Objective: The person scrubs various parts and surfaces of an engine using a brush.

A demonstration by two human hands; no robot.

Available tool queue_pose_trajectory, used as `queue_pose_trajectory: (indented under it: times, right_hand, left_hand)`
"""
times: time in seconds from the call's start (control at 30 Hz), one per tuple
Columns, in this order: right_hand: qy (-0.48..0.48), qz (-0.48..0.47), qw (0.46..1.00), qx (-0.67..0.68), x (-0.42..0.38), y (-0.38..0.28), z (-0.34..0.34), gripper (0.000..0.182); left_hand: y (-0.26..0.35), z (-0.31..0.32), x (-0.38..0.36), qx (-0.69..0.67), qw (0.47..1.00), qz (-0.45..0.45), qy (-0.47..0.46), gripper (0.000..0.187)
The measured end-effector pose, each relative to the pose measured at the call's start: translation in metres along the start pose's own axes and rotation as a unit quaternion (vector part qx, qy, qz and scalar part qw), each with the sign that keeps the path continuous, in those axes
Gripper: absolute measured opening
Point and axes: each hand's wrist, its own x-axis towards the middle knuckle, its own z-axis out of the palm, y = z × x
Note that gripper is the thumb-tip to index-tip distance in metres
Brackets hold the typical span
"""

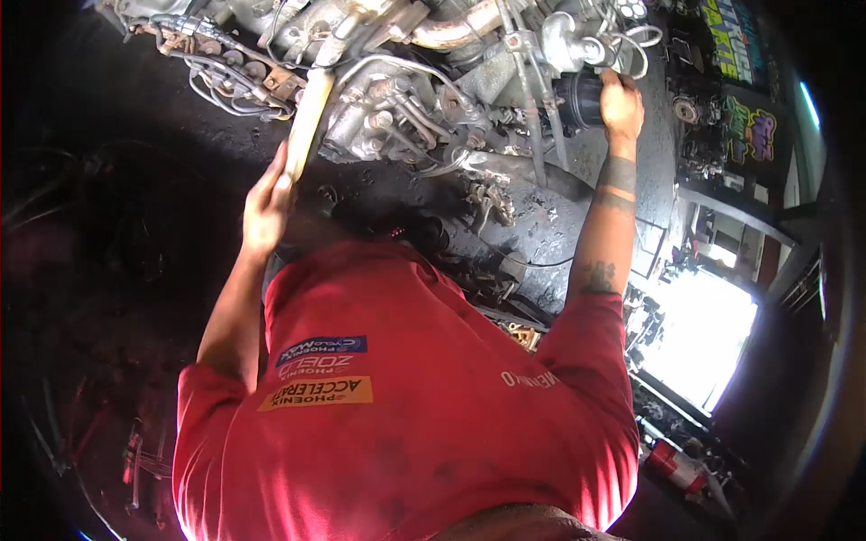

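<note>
My left hand (269, 206) is closed round the lower end of a pale, whitish bar (309, 122), whose upper part slants up to the engine. A large metal engine (388, 108) with pipes, hoses and fittings fills the top of the view. On its right side my right hand (621, 106) has its fingers curled at the end of a black cylindrical part (580, 101); the fingertips are partly hidden. Just above that hand sits a round, shiny metal part (566, 43). Two thin metal pipes (532, 99) run down left of the black part.
A thick grey pipe (528, 171) crosses below the engine. Cables and small metal parts (492, 206) lie on the dark, oily surface beneath. Painted signs (750, 131) stand at the upper right, above a bright opening (699, 338). A red container (675, 469) is at the lower right.
</note>
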Motion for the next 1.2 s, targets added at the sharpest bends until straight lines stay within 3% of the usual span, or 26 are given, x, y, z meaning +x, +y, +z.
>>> queue_pose_trajectory:
  times: [0.13, 0.27, 0.33, 0.43, 0.53, 0.6, 0.67, 0.7, 0.83, 0.93, 1.0, 1.07, 1.13, 1.17, 1.2]
  right_hand:
    - [0.023, -0.009, 1.000, 0.013, 0.002, 0.004, 0.003, 0.065]
    - [0.004, -0.061, 0.998, 0.015, 0.003, 0.006, -0.001, 0.057]
    - [-0.004, -0.110, 0.994, -0.008, 0.003, 0.007, -0.003, 0.054]
    - [0.008, -0.073, 0.997, 0.021, 0.006, 0.007, -0.003, 0.055]
    - [0.012, -0.079, 0.996, 0.026, 0.013, 0.017, 0.001, 0.055]
    - [0.004, -0.085, 0.996, 0.039, 0.017, 0.016, 0.003, 0.055]
    - [-0.010, -0.086, 0.995, 0.051, 0.015, 0.023, 0.003, 0.054]
    - [-0.018, -0.115, 0.991, 0.066, 0.018, 0.028, 0.004, 0.053]
    - [0.008, -0.126, 0.991, 0.052, 0.019, 0.030, 0.003, 0.047]
    - [-0.006, -0.103, 0.992, 0.078, 0.021, 0.026, 0.003, 0.047]
    - [-0.020, -0.093, 0.992, 0.082, 0.015, 0.022, 0.001, 0.046]
    - [0.010, -0.103, 0.988, 0.114, 0.009, 0.015, 0.003, 0.045]
    - [-0.003, -0.121, 0.990, 0.069, 0.025, 0.034, 0.009, 0.043]
    - [-0.002, -0.131, 0.987, 0.093, 0.019, 0.033, 0.008, 0.043]
    - [0.001, -0.144, 0.982, 0.120, 0.018, 0.027, 0.006, 0.043]
  left_hand:
    - [-0.009, -0.018, -0.069, -0.075, 0.991, -0.003, 0.111, 0.046]
    - [0.006, 0.003, -0.108, -0.109, 0.975, -0.137, 0.137, 0.045]
    - [0.015, 0.017, -0.107, -0.128, 0.967, -0.179, 0.126, 0.043]
    - [0.021, 0.035, -0.086, -0.267, 0.934, -0.177, 0.159, 0.039]
    - [0.033, 0.053, -0.058, -0.204, 0.949, -0.166, 0.176, 0.033]
    - [-0.017, 0.059, -0.015, -0.040, 0.977, -0.111, 0.180, 0.023]
    - [-0.035, 0.028, 0.036, -0.176, 0.963, -0.170, 0.108, 0.012]
    - [-0.037, 0.020, 0.044, -0.176, 0.958, -0.182, 0.131, 0.011]
    - [0.012, 0.021, -0.006, -0.213, 0.937, -0.189, 0.203, 0.007]
    - [0.034, 0.051, -0.039, -0.303, 0.902, -0.198, 0.238, 0.025]
    - [0.047, 0.072, -0.028, -0.315, 0.909, -0.208, 0.177, 0.019]
    - [0.010, 0.060, 0.031, -0.173, 0.947, -0.198, 0.187, 0.013]
    - [-0.036, 0.016, 0.073, -0.360, 0.887, -0.250, 0.145, 0.014]
    - [-0.051, 0.010, 0.073, -0.406, 0.875, -0.197, 0.177, 0.014]
    - [-0.117, -0.017, 0.071, -0.513, 0.833, -0.205, -0.007, 0.014]
